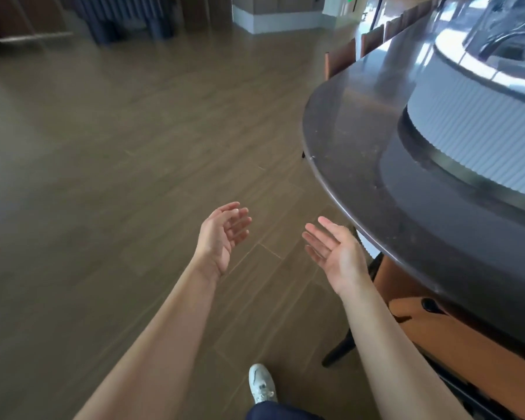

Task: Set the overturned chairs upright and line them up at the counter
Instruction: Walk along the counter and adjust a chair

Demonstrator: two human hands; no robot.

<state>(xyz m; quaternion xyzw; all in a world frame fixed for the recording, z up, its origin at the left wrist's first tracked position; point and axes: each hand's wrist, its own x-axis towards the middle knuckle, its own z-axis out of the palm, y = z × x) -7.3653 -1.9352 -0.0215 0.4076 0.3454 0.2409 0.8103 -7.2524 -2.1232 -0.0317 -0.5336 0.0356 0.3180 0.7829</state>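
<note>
A dark curved counter [361, 140] fills the right side. An orange-brown chair [464, 338] with dark legs stands tucked under its near edge at the lower right. More brown chair backs [341, 60] line the counter's far side. My left hand [222, 234] and my right hand [334, 253] are both held out over the floor, palms facing each other, fingers apart and holding nothing. My right hand is just left of the counter edge and above the near chair.
Wood-plank floor [119, 177] stretches wide to the left and ahead. My white shoe [261, 383] is at the bottom. A pale ribbed inner counter [479, 128] rises behind the dark top. Dark furniture [119, 16] stands against the far wall.
</note>
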